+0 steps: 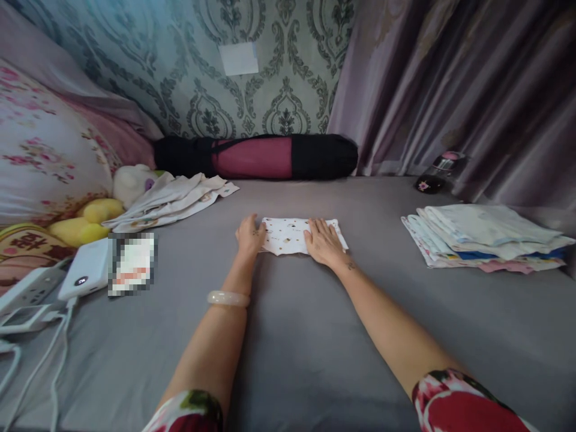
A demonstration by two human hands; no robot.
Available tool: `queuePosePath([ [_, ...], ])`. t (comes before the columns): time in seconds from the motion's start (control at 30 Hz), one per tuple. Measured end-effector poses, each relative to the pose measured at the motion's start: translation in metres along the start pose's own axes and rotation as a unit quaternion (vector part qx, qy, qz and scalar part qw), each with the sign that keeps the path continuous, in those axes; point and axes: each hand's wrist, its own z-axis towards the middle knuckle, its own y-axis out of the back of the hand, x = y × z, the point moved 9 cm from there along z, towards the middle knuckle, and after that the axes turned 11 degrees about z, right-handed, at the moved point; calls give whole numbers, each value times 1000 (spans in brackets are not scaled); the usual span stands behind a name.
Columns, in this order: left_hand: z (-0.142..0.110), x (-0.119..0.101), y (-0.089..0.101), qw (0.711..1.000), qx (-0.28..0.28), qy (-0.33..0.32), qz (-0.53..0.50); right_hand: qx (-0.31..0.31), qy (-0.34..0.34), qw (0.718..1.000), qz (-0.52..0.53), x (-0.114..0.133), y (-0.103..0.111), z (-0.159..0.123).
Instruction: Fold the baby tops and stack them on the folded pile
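The left arm reaches forward from the lower edge, nearly straight, a pale bangle (228, 299) around the forearm below the wrist. Its left hand (251, 236) stands at the left end of a small folded white printed cloth (288, 236), the thumb on the cloth's edge and the fingers pointing away from the body, partly curled; the hand is open and grips nothing that can be seen. The right arm comes in at a slant from the lower right, and the right hand (323, 241) lies palm down on the right part of the cloth, open and flat, its fingers extended forward and slightly to the left. Dark markings show on the skin near both wrists. Both sleeves are floral, with red, white and green.

The cloth lies on the grey sheet (306, 336) between the two hands, in front of a black and maroon cylindrical bag (256, 157) set along the patterned wall. Well to the right is a stack of folded printed cloths (486, 237), with a dark bottle with a pink lid (435, 174) behind it. To the left, loosely layered pale cloths (173, 201) lie beside plush toys (92, 219), and nearer are a white power bank (85, 270) and a white power strip (33, 289).
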Motion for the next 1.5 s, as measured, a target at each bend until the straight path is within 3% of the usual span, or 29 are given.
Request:
queuePosePath([
  [0.33,5,21,16,986,-70,72,-132,22,-11,1000,-6,5,3,5],
  [0.5,7,29,17,963,-108,93,-229,14,9,1000,4,41,9,15],
  [0.63,8,38,9,897,-107,140,-405,8,48,999,2,69,0,20],
  [0.77,6,51,-1,809,-84,224,-536,-20,52,998,-7,69,-12,21],
  [0.9,4,62,-12,737,-68,299,-603,-26,52,998,-6,65,-19,21],
  [1.07,1,68,-18,669,-70,347,-654,-11,51,999,-15,67,-16,23],
  [1.17,-1,68,-20,648,-70,362,-666,5,52,998,-27,74,-15,25],
  [1.37,-2,67,-18,642,-71,364,-671,14,100,995,-15,104,-21,31],
  [1.5,-2,65,-19,626,-68,361,-688,23,85,996,1,106,-32,32],
])
